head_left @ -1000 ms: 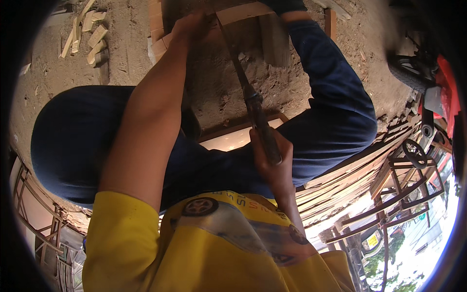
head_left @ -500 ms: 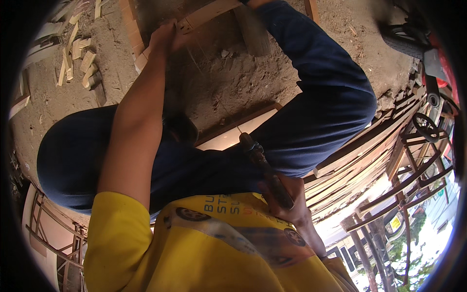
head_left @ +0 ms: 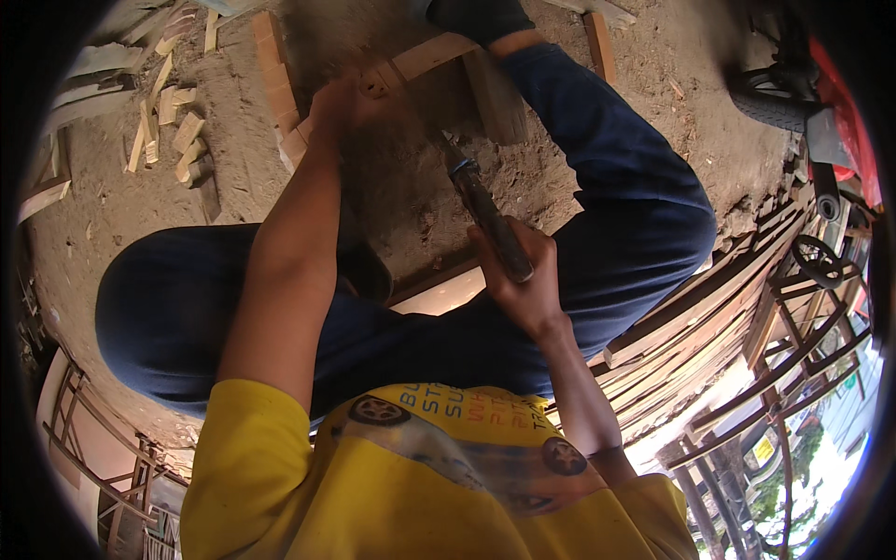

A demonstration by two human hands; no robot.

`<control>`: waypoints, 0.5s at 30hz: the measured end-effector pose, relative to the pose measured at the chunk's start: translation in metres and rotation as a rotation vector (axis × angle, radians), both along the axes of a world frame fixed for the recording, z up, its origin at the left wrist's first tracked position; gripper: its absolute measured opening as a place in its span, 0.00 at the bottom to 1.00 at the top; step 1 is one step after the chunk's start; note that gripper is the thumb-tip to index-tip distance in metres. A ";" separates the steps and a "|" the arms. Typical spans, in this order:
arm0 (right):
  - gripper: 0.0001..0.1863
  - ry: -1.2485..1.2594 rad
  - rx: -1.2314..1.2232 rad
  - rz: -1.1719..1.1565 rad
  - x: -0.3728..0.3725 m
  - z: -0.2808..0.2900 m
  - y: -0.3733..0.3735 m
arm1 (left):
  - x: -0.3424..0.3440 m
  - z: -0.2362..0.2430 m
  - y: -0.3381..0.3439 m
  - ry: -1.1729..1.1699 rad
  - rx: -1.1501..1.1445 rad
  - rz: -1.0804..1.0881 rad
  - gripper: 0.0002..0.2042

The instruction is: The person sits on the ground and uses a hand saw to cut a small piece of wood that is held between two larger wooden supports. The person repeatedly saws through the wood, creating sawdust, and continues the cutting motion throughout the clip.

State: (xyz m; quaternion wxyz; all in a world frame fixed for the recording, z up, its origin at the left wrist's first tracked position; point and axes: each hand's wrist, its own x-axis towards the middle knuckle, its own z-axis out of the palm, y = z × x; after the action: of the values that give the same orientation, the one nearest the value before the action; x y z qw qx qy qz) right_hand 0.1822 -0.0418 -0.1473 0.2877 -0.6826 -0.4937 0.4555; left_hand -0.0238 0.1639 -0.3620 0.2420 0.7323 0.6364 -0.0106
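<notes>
My right hand (head_left: 523,266) is wrapped round the straight dark handle of a handsaw (head_left: 493,219). Its narrow blade, seen nearly edge-on and blurred, points up and left to a wooden board (head_left: 434,54). My left hand (head_left: 336,105) grips the near-left end of that board, beside a dark knot or hole in the wood. The fingers are partly smeared, but they close round the edge. A dark-shod foot (head_left: 481,19) rests at the board's far right end. Beneath that end stands a wooden block (head_left: 495,98).
Reddish wooden pieces (head_left: 271,70) lie in a row beyond my left hand. Several offcuts (head_left: 187,140) are scattered on the dirt at the left. Stacked planks (head_left: 691,299) run along the right, near a metal frame with a wheel (head_left: 819,261). My bent legs (head_left: 625,205) flank the work.
My right hand has pushed the saw forward, away from my belly and toward the board. My left hand stays on the board; the whole view has shifted slightly.
</notes>
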 end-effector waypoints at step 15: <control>0.10 0.046 -0.061 -0.039 -0.042 -0.018 0.028 | -0.003 -0.007 -0.002 -0.025 -0.040 0.041 0.24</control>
State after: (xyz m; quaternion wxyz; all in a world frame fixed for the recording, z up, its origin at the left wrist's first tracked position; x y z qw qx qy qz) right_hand 0.1401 -0.0135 -0.1656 0.2866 -0.6900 -0.4595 0.4802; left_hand -0.0269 0.1616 -0.3689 0.2645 0.7141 0.6481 -0.0093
